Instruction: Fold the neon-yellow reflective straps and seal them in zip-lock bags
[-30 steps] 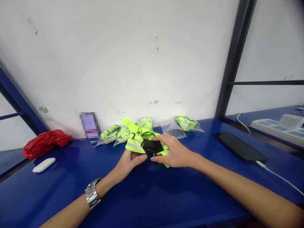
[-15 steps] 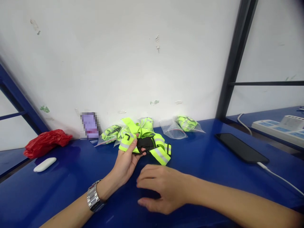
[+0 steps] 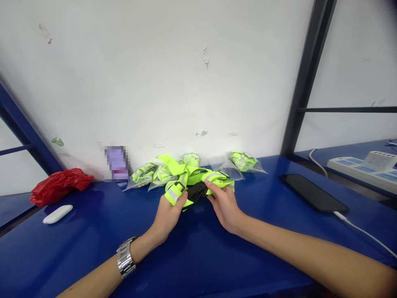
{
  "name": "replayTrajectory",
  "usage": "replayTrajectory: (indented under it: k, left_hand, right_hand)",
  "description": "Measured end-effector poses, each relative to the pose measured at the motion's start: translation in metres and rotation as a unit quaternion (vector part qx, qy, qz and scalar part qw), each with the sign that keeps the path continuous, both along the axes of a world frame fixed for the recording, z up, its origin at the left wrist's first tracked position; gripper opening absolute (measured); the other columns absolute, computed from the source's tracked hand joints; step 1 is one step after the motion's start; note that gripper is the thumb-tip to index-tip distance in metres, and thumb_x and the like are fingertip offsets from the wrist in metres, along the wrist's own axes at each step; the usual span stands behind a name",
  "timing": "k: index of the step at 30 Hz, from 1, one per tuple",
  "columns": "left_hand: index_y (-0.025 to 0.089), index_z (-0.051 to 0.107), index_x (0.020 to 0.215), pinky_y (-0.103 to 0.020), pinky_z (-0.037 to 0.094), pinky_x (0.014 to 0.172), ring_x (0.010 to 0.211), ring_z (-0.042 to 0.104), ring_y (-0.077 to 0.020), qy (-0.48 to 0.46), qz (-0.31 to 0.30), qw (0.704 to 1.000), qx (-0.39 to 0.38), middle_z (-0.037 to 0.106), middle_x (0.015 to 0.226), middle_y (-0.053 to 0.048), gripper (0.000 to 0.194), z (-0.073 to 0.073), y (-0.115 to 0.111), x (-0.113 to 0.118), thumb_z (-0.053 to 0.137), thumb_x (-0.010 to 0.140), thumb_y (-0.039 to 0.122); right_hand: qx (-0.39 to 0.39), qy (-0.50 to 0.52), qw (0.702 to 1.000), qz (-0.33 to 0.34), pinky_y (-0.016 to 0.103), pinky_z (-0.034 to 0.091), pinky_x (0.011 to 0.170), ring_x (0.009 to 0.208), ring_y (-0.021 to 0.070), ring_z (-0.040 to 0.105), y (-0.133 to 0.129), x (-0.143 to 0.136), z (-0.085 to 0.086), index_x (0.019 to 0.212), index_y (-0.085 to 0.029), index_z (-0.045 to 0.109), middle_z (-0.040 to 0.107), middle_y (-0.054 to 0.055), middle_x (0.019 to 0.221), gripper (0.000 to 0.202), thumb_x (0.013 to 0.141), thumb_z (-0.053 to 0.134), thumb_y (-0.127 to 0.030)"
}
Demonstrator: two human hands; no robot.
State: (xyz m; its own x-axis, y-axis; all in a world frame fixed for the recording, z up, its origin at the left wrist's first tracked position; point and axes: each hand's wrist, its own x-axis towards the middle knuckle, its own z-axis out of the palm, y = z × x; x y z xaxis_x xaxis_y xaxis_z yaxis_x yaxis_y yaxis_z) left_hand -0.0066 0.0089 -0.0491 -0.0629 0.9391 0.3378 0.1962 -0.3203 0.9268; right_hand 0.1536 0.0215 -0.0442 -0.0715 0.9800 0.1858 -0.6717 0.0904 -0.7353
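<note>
A bundle of yellow-green reflective straps (image 3: 194,177) with a black middle piece (image 3: 196,192) is held between my two hands above the blue table. My left hand (image 3: 167,215), with a metal watch at its wrist, pinches the left end of the straps. At the right end, my right hand (image 3: 226,205) has its thumb and fingers closed on the straps. Clear bags holding similar straps lie behind: one bag (image 3: 144,174) and another (image 3: 161,175) at the left, one bag (image 3: 245,161) at the right. A clear bag (image 3: 231,170) lies partly behind the bundle.
On the left are a red plastic bag (image 3: 60,185), a white case (image 3: 58,214) and a blurred phone (image 3: 118,163) against the wall. A black phone (image 3: 313,192) with a white cable and a white power strip (image 3: 362,167) are on the right.
My right hand has moved up and forward from the near side and taken hold of the straps' right end. The bundle has shifted slightly right, and its straps are bunched differently.
</note>
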Motion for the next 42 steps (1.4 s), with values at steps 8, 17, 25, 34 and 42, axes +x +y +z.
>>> replayTrajectory:
  k: [8, 17, 25, 34, 42]
  left_hand:
    - [0.016, 0.067, 0.103, -0.031, 0.047, 0.081, 0.090, 0.064, -0.0235, 0.168, 0.008, 0.986, 0.010, 0.071, 0.098, -0.006, 0.033, -0.002, -0.003, -0.009, 0.057, 0.084, 0.041]
    - [0.015, 0.066, 0.095, -0.029, 0.048, 0.074, 0.086, 0.063, -0.0223, 0.028, 0.062, 0.997, -0.033, 0.070, 0.095, -0.007, 0.040, -0.003, 0.000, -0.007, 0.060, 0.081, 0.051]
    - [0.016, 0.060, 0.084, -0.032, 0.043, 0.071, 0.079, 0.061, -0.0232, 0.425, 0.060, 0.897, 0.108, 0.064, 0.083, -0.009, 0.022, -0.004, -0.002, -0.015, 0.038, 0.085, 0.016]
    - [0.019, 0.051, 0.078, -0.030, 0.040, 0.063, 0.066, 0.053, -0.0175, 0.480, -0.060, 0.873, 0.058, 0.059, 0.076, -0.004, 0.026, 0.007, -0.006, -0.002, 0.031, 0.094, 0.022]
    - [0.014, 0.054, 0.114, -0.048, 0.041, 0.094, 0.105, 0.054, -0.0291, 0.569, -0.081, 0.813, 0.099, 0.059, 0.108, -0.015, 0.047, 0.004, -0.021, 0.014, 0.024, 0.098, 0.047]
  right_hand:
    - [-0.008, -0.098, 0.985, -0.143, 0.036, 0.053, 0.081, 0.089, 0.0242, 0.065, 0.012, 0.004, -0.010, 0.085, -0.018, 0.062, 0.070, 0.006, 0.094, 0.029, 0.061, 0.076, -0.027]
    - [0.030, -0.412, 0.898, -0.151, 0.032, 0.050, 0.066, 0.076, 0.0246, 0.066, 0.014, 0.017, -0.016, 0.077, -0.018, 0.063, 0.071, 0.007, 0.080, 0.014, 0.064, 0.059, -0.020]
    - [0.080, -0.564, 0.810, -0.141, 0.028, 0.045, 0.063, 0.076, 0.0225, 0.062, 0.012, 0.016, -0.024, 0.083, -0.017, 0.060, 0.067, 0.006, 0.080, 0.014, 0.071, 0.052, -0.020]
    - [0.128, -0.599, 0.781, -0.124, 0.026, 0.036, 0.058, 0.068, 0.0181, 0.055, 0.003, 0.014, -0.018, 0.064, -0.020, 0.045, 0.058, 0.003, 0.068, 0.013, 0.077, 0.046, -0.017]
    - [0.146, -0.570, 0.801, -0.110, 0.032, 0.041, 0.070, 0.079, 0.0217, 0.058, 0.000, 0.015, -0.015, 0.070, -0.020, 0.051, 0.063, 0.005, 0.078, 0.020, 0.087, 0.045, -0.029]
